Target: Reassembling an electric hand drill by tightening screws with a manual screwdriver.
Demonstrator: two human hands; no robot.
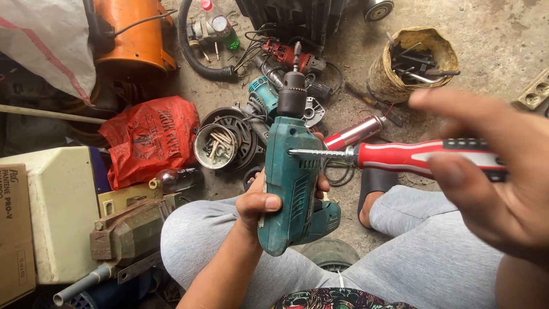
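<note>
Teal drill and red screwdriver held over a cluttered concrete floor.

The left hand (260,201) wraps the teal drill (294,183) above grey-trousered knees; the right hand (486,177) closes on the red screwdriver (400,155), tip against the drill's side. Beyond the drill lie a tin of screws (215,146), a red bag (150,137) and a woven basket (412,63) on stained concrete (492,34).

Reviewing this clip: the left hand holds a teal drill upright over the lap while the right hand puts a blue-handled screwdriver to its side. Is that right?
Not quite. The screwdriver handle is red with white, not blue, as the head view shows. The rest holds: the left hand holds the teal drill upright over the lap, and the right hand puts the screwdriver to its side.
</note>
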